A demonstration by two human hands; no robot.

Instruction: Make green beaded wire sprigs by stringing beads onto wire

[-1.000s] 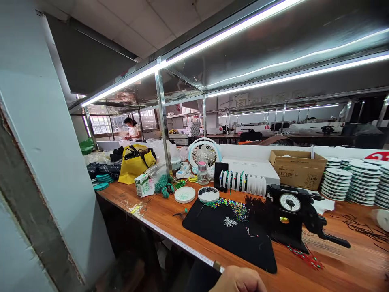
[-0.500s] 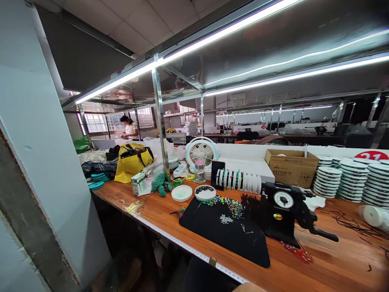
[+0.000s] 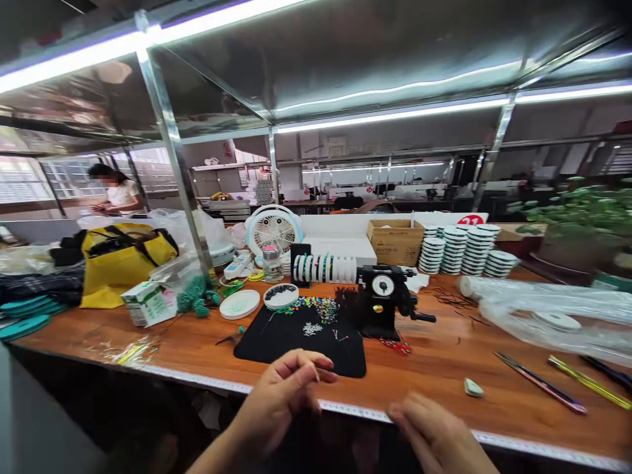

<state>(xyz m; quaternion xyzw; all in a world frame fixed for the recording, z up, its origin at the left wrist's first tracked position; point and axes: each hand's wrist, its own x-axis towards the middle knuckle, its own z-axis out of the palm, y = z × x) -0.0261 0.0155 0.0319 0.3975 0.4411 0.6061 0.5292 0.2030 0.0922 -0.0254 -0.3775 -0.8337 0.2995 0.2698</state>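
Note:
In the head view my left hand is over the table's front edge, just before the black mat. Its thumb and forefinger are pinched together; what they hold, if anything, is too small to make out. My right hand, a little smeared by motion, is lower and to the right at the same edge, its fingers pressed together around something I cannot make out. On the mat lie small silver pieces, coloured beads and a few pins. Behind it stands a black hand-cranked winder bearing white spools.
Two white dishes stand left of centre, one with black beads. Stacked spools, a carton and a fan line the back. Tweezers and plastic wrap lie right. A yellow bag is left; another person works beyond.
The view has swung to the right, bringing the plant, plastic wrap and tweezers into sight. Both my hands have come up into view at the table's front edge.

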